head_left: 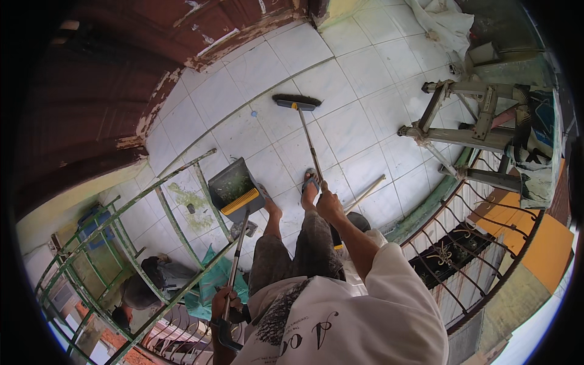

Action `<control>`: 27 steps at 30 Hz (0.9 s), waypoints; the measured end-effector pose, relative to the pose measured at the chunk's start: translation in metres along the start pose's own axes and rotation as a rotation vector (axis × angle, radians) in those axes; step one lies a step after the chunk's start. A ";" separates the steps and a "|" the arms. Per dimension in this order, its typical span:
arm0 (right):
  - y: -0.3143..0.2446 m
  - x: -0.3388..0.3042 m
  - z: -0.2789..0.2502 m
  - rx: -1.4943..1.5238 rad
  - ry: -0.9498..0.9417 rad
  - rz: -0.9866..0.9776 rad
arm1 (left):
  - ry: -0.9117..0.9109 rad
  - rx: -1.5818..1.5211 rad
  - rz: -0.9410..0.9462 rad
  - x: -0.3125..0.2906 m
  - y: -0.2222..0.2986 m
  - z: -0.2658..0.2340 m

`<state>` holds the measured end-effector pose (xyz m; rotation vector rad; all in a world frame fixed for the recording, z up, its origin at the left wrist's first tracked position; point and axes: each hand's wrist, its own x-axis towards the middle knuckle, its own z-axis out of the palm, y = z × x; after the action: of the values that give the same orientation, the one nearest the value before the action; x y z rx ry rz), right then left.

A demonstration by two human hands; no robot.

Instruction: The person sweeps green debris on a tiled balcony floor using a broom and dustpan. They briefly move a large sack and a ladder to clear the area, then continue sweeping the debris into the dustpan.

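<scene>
My right hand (329,204) is wrapped round the long handle of a broom (310,143). Its dark bristle head (297,101) rests on the white tiles ahead of my feet. At lower left, my left hand (225,302) grips the upright handle of a dustpan (234,185). The grey pan, edged with a yellow comb strip, is beside my left foot; greenish dirt shows in it. A small blue bit (254,114) lies on the tiles between pan and broom head.
A green metal frame (159,185) stands at left, near a teal plastic bag (213,286). At right is a worn stepladder (474,131) beside a curved railing (486,267). A stick (367,193) lies right of my feet. A peeling dark red door (109,79) stands at upper left.
</scene>
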<state>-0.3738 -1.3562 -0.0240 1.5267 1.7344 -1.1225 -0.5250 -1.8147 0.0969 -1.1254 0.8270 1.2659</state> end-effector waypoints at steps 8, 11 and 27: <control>0.015 -0.031 -0.054 -0.217 0.103 -0.226 | -0.036 -0.009 -0.006 0.017 -0.060 -0.015; -0.071 0.021 -0.055 -0.233 0.156 -0.306 | -0.010 0.029 0.007 0.027 -0.065 -0.028; -0.004 -0.084 0.060 -0.172 0.137 -0.275 | 0.151 0.427 0.206 0.037 -0.023 -0.056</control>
<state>-0.3684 -1.4500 0.0189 1.3160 2.1250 -0.9850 -0.4909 -1.8562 0.0504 -0.8107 1.2846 1.1066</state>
